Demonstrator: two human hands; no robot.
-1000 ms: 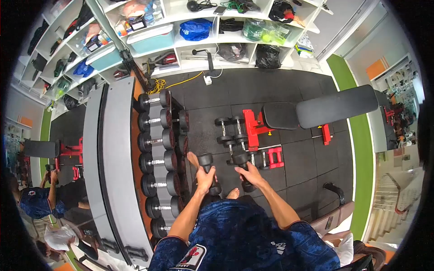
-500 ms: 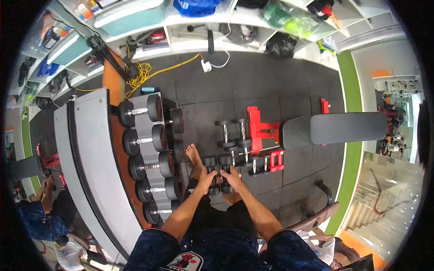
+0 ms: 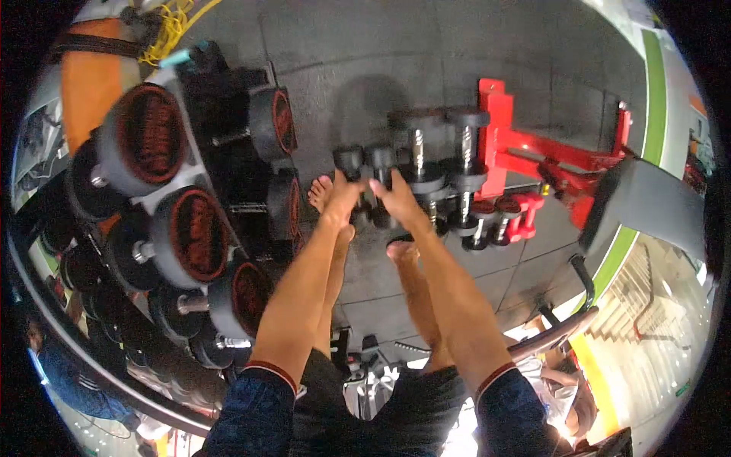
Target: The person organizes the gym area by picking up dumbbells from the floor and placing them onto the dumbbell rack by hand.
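Note:
My left hand (image 3: 345, 198) is closed around the handle of a small black dumbbell (image 3: 349, 158), low over the dark floor. Close on its right, my right hand (image 3: 395, 201) grips a matching dumbbell (image 3: 380, 157). Both hands are slightly blurred and hide most of the handles; whether the dumbbells touch the floor is unclear. Just right of my right hand lie larger dumbbells (image 3: 418, 152) with silver handles. My bare feet (image 3: 320, 192) are on the floor near both hands.
A rack of large dumbbells (image 3: 199, 232) stands at the left. Small red dumbbells (image 3: 524, 217) and a red bench frame (image 3: 495, 145) with a black pad (image 3: 655, 202) are at the right. A yellow cable (image 3: 171, 30) lies at the upper left. Another person is partly visible at lower right.
The view has tilted down and moved closer to the floor. My hands came together, then moved down and forward with the dumbbells, beside the larger ones.

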